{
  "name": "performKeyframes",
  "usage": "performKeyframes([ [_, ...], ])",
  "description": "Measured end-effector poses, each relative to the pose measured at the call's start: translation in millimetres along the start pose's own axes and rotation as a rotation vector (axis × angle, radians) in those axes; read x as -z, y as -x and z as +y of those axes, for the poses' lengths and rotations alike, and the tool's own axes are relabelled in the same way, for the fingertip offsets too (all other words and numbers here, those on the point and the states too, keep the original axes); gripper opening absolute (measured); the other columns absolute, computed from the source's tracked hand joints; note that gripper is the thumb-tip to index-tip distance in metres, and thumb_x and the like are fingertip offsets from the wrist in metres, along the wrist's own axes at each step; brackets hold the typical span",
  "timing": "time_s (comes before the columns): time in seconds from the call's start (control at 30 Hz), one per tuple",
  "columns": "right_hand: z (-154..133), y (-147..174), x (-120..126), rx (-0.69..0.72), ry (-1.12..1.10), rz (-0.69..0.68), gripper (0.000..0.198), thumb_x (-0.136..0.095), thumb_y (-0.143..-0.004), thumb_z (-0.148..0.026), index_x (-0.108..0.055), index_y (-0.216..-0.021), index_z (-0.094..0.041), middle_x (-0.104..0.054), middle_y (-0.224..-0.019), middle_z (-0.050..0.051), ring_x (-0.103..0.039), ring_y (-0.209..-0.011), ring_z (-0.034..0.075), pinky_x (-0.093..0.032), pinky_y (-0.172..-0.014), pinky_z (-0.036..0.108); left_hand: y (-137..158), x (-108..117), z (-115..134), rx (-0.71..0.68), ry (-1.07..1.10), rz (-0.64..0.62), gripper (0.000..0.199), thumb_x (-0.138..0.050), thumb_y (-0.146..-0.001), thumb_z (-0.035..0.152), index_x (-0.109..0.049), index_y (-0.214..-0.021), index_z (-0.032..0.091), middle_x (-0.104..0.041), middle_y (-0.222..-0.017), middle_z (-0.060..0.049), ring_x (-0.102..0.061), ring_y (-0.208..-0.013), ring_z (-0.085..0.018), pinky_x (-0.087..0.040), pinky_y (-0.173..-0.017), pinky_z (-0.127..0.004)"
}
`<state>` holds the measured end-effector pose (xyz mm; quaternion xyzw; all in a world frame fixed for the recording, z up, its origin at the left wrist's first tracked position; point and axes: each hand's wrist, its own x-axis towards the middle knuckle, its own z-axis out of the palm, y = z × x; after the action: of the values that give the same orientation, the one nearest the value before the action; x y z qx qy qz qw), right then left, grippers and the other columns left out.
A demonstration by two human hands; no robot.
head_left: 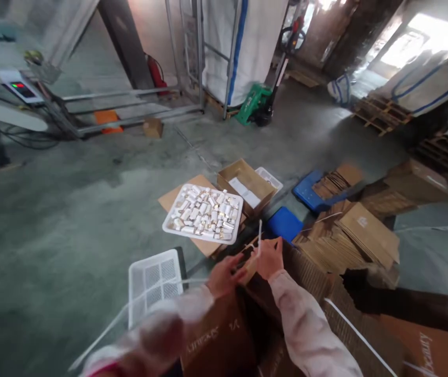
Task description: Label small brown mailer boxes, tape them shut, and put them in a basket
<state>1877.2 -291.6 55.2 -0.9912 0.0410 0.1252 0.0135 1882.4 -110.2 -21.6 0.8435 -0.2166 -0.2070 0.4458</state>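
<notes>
My right hand (270,257) is closed at the upper edge of a brown cardboard box, with the end of a white strap (260,230) sticking up from its fingers. My left hand (224,276) is just left of it, slightly blurred, its thumb and fingers apart close to the cardboard. A long white strap (110,331) runs from the lower left toward my left wrist. Below my hands stand printed brown boxes (216,335); my forearms cover part of them. Another white strap (359,335) crosses the cardboard at the lower right.
A white tray (164,225) full of small white-and-gold pieces lies ahead on cardboard, beside an open carton (227,175). A white basket (132,288) stands at left. Flattened cartons (369,230) are stacked right. Farther off are a green pallet jack (254,102) and a metal frame.
</notes>
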Motion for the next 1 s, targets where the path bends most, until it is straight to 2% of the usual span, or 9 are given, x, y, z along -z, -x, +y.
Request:
performKeyframes([
  [0.1,15.6,17.9,22.1,-0.134,-0.091,0.181,0.032,-0.044,-0.092,-0.027,-0.069,-0.11,-0.02,-0.064,-0.127,0.009,-0.051,-0.12,0.027,-0.023,-0.115,0.057,8.9,-23.6,24.3,-0.03,-0.005,-0.138,0.056,-0.055,-0.09,0.047,-0.05,-0.142,0.029,-0.056,-0.141,-0.007,-0.063,-0.116,-0.025,-0.05,-0.102,-0.036],
  [0.2,28.1,52.0,35.0,-0.135,-0.154,0.383,0.038,-0.043,-0.092,-0.032,-0.067,-0.113,-0.012,-0.067,-0.118,0.014,-0.056,-0.11,0.025,-0.04,-0.105,0.041,8.7,-28.3,39.3,-0.039,0.06,-0.203,0.051,-0.053,-0.092,0.04,-0.051,-0.141,0.028,-0.057,-0.142,-0.005,-0.058,-0.124,-0.025,-0.045,-0.107,-0.034],
  [0.33,49.7,86.7,25.7,-0.231,-0.171,0.515,0.048,-0.043,-0.092,-0.043,-0.067,-0.114,-0.009,-0.066,-0.116,0.017,-0.057,-0.11,0.027,-0.043,-0.103,0.04,8.1,-26.9,52.9,-0.089,-0.018,-0.226,0.049,-0.048,-0.094,0.032,-0.05,-0.143,0.024,-0.056,-0.142,-0.006,-0.055,-0.126,-0.026,-0.044,-0.108,-0.036],
  [0.43,68.3,84.6,14.3,-0.423,-0.117,0.419,0.058,-0.044,-0.089,-0.043,-0.06,-0.125,-0.002,-0.059,-0.128,0.023,-0.052,-0.119,0.032,-0.041,-0.105,0.045,12.8,-33.4,64.0,-0.059,-0.168,-0.224,0.051,-0.038,-0.097,0.031,-0.044,-0.147,0.023,-0.056,-0.14,-0.01,-0.063,-0.113,-0.03,-0.052,-0.093,-0.04],
  [0.5,74.0,78.1,11.6,-0.472,-0.081,0.309,0.059,-0.043,-0.089,-0.041,-0.055,-0.132,-0.002,-0.052,-0.138,0.023,-0.046,-0.127,0.033,-0.038,-0.108,0.047,15.8,-36.4,68.7,-0.019,-0.228,-0.224,0.05,-0.033,-0.099,0.034,-0.042,-0.148,0.025,-0.058,-0.136,-0.011,-0.066,-0.105,-0.03,-0.054,-0.085,-0.04],
  [0.6,72.2,80.9,13.4,-0.506,-0.044,0.201,0.058,-0.041,-0.091,-0.04,-0.049,-0.139,-0.009,-0.045,-0.147,0.018,-0.04,-0.134,0.033,-0.036,-0.11,0.05,15.2,-33.2,70.2,-0.002,-0.226,-0.227,0.05,-0.038,-0.098,0.046,-0.047,-0.144,0.028,-0.058,-0.137,-0.011,-0.066,-0.107,-0.03,-0.053,-0.087,-0.038],
  [0.83,81.9,157.5,10.7,-0.874,-0.075,0.182,0.061,-0.039,-0.092,-0.044,-0.045,-0.143,-0.012,-0.048,-0.14,0.02,-0.053,-0.117,0.039,-0.047,-0.093,0.051,-5.0,-18.2,71.6,0.125,-0.17,-0.185,0.053,-0.039,-0.097,0.051,-0.048,-0.143,0.026,-0.064,-0.128,-0.011,-0.066,-0.106,-0.026,-0.05,-0.088,-0.033],
  [0.9,83.4,176.9,7.8,-0.94,-0.074,0.102,0.059,-0.037,-0.093,-0.041,-0.046,-0.142,-0.01,-0.051,-0.136,0.022,-0.054,-0.117,0.039,-0.047,-0.093,0.049,-10.1,-17.2,71.1,0.124,-0.166,-0.181,0.053,-0.037,-0.098,0.051,-0.047,-0.143,0.025,-0.065,-0.126,-0.011,-0.066,-0.107,-0.026,-0.049,-0.09,-0.032],
  [1.0,77.9,190.8,3.5,-0.963,-0.138,-0.133,0.056,-0.03,-0.097,-0.038,-0.05,-0.136,-0.003,-0.06,-0.124,0.024,-0.059,-0.114,0.034,-0.046,-0.095,0.042,-16.4,-17.1,67.7,0.126,-0.163,-0.206,0.053,-0.034,-0.099,0.05,-0.049,-0.141,0.021,-0.067,-0.123,-0.013,-0.065,-0.11,-0.027,-0.048,-0.09,-0.033],
])
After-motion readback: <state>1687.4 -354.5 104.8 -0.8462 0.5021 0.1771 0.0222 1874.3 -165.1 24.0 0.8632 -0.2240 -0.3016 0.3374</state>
